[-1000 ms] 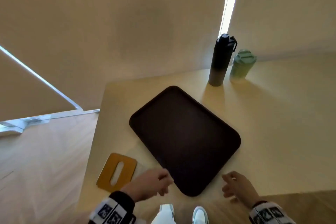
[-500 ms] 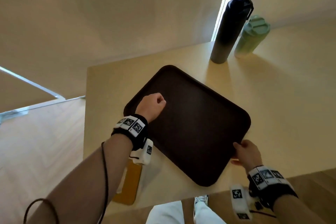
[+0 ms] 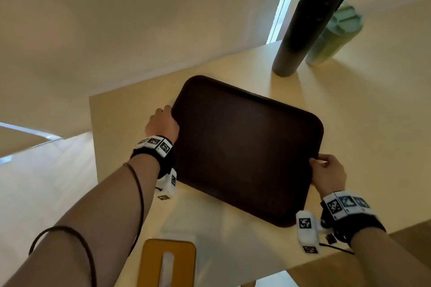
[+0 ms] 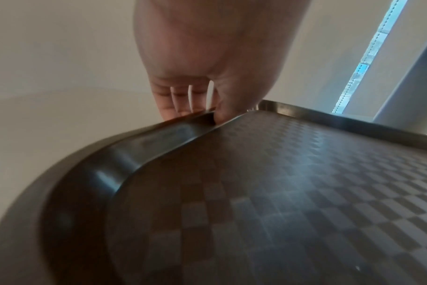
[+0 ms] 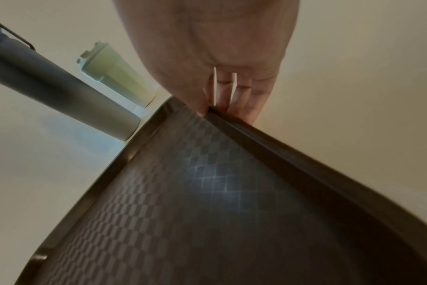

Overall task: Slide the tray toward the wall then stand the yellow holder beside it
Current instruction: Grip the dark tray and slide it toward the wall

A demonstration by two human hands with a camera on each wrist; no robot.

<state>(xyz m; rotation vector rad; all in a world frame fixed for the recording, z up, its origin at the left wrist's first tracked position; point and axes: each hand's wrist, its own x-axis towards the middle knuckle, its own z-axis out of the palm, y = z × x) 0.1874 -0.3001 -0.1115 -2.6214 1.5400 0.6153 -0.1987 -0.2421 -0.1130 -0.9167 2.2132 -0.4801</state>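
I've got left hand (image 3: 163, 123) and right hand (image 3: 328, 175) fingers clamped on tray (image 3: 245, 147) rims; slide toward 12 o'clock unfinished, yellow holder (image 3: 168, 263) flat at 6, untouched.

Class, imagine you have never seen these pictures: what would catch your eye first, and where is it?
The big dark tray in the middle of the table stands out, with the left hand gripping its left edge and the right hand its right edge. Beyond it, by the wall, stand a tall black bottle and a green cup. The yellow holder lies flat at the near edge.
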